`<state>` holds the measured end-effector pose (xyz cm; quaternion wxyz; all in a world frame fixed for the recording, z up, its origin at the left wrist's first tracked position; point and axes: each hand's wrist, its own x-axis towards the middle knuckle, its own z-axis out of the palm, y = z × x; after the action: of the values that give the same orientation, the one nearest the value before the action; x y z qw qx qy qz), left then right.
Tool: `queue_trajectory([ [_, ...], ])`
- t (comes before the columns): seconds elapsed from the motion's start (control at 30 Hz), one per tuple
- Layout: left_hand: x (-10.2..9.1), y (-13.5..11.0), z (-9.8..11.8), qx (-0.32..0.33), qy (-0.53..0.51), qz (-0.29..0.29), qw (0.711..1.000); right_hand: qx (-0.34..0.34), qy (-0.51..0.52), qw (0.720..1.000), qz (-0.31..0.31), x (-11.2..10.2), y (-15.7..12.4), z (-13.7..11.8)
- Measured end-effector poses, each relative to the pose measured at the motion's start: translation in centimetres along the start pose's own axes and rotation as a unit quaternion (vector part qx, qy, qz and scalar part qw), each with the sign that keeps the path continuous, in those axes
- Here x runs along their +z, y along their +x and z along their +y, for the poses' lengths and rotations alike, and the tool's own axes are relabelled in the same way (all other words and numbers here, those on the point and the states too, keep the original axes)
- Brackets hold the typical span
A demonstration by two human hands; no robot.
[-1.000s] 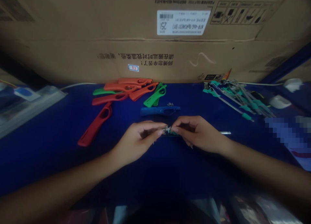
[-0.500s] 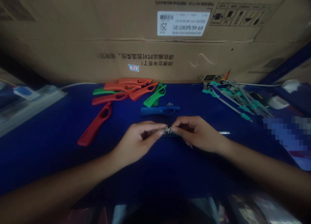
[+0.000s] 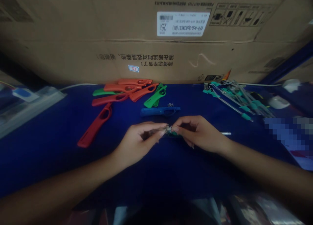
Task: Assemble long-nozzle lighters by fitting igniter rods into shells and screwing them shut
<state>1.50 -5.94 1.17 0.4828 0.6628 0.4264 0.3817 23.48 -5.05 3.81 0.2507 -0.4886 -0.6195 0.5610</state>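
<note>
Little has changed: left hand (image 3: 135, 140) pinches a clear part (image 3: 167, 128), right hand (image 3: 202, 133) apparently a white bit (image 3: 170, 130); work seems ongoing.

- Large brown cardboard panel (image 3: 73, 26), upright beyond the grip, printed upside down.
- White barcode label (image 3: 183, 24) on that cardboard panel, high beyond the grip.
- Small blue-edged sticker (image 3: 133, 68) marked in red, beyond and left of the grip, on the same cardboard panel.
- Thin white cable (image 3: 78, 84), beyond the grip and well to its left.
- White rounded object (image 3: 280, 102), blurred, beyond the grip and well to its right.
</note>
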Motion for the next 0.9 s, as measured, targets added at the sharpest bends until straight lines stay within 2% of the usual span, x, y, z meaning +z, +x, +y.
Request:
queue_trajectory([
  [0.13, 0.11, 0.07, -0.06, -0.012, -0.009, 0.019, 1.000, 0.002, 0.026, 0.999, 0.022, 0.01, 0.16, 0.38],
  [0.47, 0.05, -0.03, -0.60, 0.043, 0.079, 0.039, 0.995, -0.003, 0.029, 0.999, 0.031, 0.10, 0.25, 0.45],
  [0.9, 0.32, 0.03, 0.23, 0.042, 0.056, 0.040, 0.997, -0.004, 0.021, 0.999, 0.043, 0.47, 0.08, 0.40],
])
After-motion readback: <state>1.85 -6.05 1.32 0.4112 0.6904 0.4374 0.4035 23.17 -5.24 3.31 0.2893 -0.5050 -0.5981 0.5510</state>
